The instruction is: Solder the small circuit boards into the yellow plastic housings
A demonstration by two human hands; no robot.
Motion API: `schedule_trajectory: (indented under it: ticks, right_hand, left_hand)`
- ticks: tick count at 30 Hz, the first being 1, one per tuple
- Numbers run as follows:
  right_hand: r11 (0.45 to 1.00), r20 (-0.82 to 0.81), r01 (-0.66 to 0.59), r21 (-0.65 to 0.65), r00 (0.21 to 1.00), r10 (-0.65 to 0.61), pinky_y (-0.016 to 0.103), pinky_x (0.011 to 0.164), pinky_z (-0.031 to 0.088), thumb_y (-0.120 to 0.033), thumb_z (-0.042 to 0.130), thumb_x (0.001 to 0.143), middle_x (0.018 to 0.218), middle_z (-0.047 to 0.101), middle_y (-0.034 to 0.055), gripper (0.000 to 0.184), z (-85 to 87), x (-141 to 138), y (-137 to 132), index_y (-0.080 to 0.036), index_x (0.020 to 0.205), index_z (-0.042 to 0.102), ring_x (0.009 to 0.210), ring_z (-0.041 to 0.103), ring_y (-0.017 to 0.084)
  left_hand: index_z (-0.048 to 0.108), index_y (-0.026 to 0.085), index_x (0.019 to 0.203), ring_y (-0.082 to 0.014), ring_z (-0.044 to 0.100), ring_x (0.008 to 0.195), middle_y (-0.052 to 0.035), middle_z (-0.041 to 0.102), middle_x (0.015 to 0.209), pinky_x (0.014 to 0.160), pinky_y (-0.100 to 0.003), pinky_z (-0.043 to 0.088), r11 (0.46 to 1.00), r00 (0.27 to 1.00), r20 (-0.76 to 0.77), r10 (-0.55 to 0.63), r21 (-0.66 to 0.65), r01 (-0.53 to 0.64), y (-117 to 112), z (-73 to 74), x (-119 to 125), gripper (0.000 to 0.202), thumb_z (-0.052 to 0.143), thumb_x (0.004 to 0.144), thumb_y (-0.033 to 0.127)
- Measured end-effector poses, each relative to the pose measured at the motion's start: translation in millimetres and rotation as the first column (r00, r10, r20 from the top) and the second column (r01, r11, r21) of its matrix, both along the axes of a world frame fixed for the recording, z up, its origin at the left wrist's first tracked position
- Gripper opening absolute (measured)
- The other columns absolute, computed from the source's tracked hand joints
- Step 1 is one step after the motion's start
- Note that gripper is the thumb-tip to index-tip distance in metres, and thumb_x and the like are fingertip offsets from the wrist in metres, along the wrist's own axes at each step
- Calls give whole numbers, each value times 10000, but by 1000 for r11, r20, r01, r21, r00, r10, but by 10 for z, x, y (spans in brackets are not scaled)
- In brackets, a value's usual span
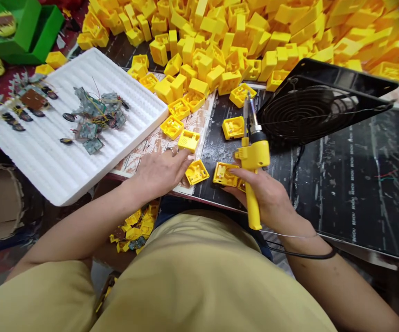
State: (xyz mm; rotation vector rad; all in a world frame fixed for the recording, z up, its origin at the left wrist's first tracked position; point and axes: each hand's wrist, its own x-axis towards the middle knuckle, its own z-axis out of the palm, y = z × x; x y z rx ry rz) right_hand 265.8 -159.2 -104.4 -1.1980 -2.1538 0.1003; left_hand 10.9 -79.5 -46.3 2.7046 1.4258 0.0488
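My left hand [159, 170] has its fingers closed at the lower edge of a small yellow plastic case [188, 139], whose speaker-hole face shows. Beside its fingertips lies an open yellow case [197, 172] with small parts inside. In my right hand [268, 191] is a yellow soldering gun [254, 157], its metal tip pointing away from me and a thin solder wire trailing from the handle. That hand's thumb and fingers also touch another open yellow case [224, 175]. More open cases [233, 127] sit just beyond on the black mat.
A large heap of yellow cases [213, 55] covers the far side. A white foam tray [133, 110] holds circuit boards [98, 110] with wires, at left. A black fan [299, 110] stands at right. Green bins [36, 37] are far left; yellow pieces [140, 226] lie below the table edge.
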Motion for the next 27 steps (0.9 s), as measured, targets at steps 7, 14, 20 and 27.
schedule_trajectory:
  ticks: [7, 14, 20, 27]
  right_hand:
    - [997, 35, -73, -13, 997, 73, 443, 937, 551, -328, 713, 923, 1120, 694, 89, 523, 38, 105, 1, -243, 1376, 468, 1042, 686, 272]
    - [993, 47, -111, -48, 992, 113, 351, 779, 575, -246, 621, 977, 1040, 694, 52, 458, 31, 107, 15, -271, 1398, 444, 881, 693, 209]
    - [993, 52, -54, -101, 997, 59, 448, 847, 598, -405, 713, 914, 1060, 682, 86, 592, 133, 293, -74, -252, 1420, 448, 994, 690, 288]
    - [998, 58, -20, -56, 998, 23, 366, 731, 622, -341, 663, 954, 1099, 692, 80, 488, 139, 348, -160, -256, 1394, 469, 946, 715, 253]
  left_hand:
    - [589, 175, 1396, -340, 640, 1116, -186, 654, 1293, 877, -462, 576, 957, 957, 5, -291, 24, 291, -115, -11, -32, 584, 574, 931, 528]
    - [675, 278, 1299, -296, 459, 1439, -129, 417, 1587, 1118, -450, 477, 783, 798, 193, -570, -168, 600, 56, 10, -81, 595, 452, 836, -23]
    - [558, 110, 1392, -365, 556, 1282, -230, 563, 1387, 1054, -561, 494, 971, 918, 321, -234, 32, 236, -188, -77, -48, 600, 636, 878, 409]
    - [625, 126, 1287, -298, 660, 1053, -142, 703, 1138, 885, -445, 565, 937, 914, 209, -348, 104, 333, -140, -208, 45, 441, 624, 927, 381]
